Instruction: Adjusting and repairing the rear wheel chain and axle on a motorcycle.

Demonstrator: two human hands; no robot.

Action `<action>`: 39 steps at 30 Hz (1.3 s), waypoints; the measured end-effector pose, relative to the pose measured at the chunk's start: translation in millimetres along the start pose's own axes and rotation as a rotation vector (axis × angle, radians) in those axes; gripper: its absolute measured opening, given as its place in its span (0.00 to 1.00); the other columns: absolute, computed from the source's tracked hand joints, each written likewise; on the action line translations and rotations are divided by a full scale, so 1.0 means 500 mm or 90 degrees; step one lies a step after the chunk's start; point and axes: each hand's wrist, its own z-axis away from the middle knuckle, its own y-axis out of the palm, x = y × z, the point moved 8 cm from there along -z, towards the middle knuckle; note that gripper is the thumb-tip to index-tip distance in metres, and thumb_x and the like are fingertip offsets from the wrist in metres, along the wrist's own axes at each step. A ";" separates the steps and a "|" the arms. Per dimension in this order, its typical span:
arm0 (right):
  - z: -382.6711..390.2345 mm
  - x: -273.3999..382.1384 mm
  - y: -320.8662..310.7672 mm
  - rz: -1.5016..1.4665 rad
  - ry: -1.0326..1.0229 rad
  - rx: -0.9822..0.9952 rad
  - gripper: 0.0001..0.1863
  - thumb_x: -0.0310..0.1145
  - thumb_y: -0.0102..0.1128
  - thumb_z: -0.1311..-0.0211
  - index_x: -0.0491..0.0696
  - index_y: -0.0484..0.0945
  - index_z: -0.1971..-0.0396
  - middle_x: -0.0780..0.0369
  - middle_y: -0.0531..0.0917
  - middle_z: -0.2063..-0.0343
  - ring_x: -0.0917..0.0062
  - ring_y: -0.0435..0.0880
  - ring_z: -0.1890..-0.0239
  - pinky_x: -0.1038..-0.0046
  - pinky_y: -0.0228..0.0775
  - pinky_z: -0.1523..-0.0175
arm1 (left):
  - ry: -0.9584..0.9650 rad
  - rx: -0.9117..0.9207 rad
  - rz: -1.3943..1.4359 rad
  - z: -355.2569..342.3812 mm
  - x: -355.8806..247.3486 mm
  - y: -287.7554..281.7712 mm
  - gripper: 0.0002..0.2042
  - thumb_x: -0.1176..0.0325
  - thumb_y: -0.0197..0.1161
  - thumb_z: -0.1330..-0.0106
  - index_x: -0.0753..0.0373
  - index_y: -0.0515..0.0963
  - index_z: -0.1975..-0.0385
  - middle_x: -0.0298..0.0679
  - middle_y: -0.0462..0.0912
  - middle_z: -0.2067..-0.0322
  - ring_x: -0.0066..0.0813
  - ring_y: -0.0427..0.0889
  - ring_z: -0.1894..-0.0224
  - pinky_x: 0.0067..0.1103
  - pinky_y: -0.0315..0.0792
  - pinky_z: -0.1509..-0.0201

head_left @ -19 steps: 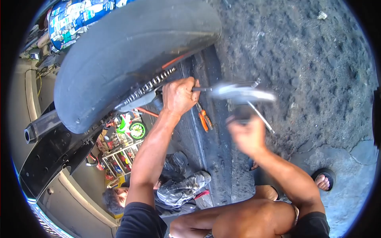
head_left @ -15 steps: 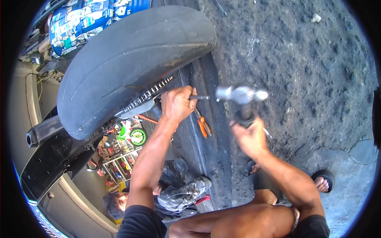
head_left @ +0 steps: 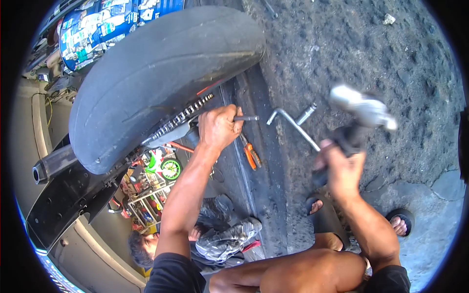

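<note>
My left hand is closed round a dark metal punch, whose bare end sticks out to the right. That fist sits beside the motorcycle's chain, just below the wide rear tyre; the punch's other end is hidden. Out to the right, my right hand grips a ball-peen hammer by its dark handle. The hammer's shiny head is smeared by motion and stands well apart from the punch.
Pliers with orange handles lie below the punch. A bent metal wrench rests on the rough ground between my hands. Another person sits lower left, near a cluttered rack. A blue drum stands behind the tyre.
The hammer has swung to the right, away from the punch, with my right hand. It uncovers the bent wrench on the ground. My left hand and the punch have stayed in place.
</note>
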 end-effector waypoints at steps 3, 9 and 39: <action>-0.005 0.043 0.000 -0.219 -0.043 -0.068 0.06 0.25 0.56 0.36 0.46 0.68 0.63 0.65 0.70 0.80 0.81 0.72 0.82 0.76 0.68 0.76 | 0.000 -0.004 -0.008 0.009 0.004 0.002 0.13 0.66 0.67 0.41 0.61 0.72 0.83 0.43 0.77 0.85 0.46 0.79 0.82 0.37 0.72 0.78; -0.008 -0.010 0.173 0.105 0.098 0.084 0.10 0.25 0.64 0.44 0.43 0.78 0.62 0.64 0.82 0.73 0.77 0.80 0.68 0.70 0.74 0.60 | 0.015 -0.007 -0.028 -0.008 -0.008 -0.001 0.13 0.66 0.67 0.41 0.61 0.73 0.83 0.43 0.77 0.85 0.46 0.79 0.82 0.37 0.71 0.78; -0.234 0.247 -0.068 0.442 0.295 0.074 0.11 0.36 0.62 0.39 0.44 0.74 0.64 0.64 0.74 0.80 0.75 0.75 0.83 0.71 0.72 0.77 | 0.080 0.001 0.495 -0.019 -0.220 0.109 0.16 0.60 0.66 0.36 0.63 0.73 0.81 0.46 0.76 0.85 0.49 0.79 0.80 0.39 0.70 0.75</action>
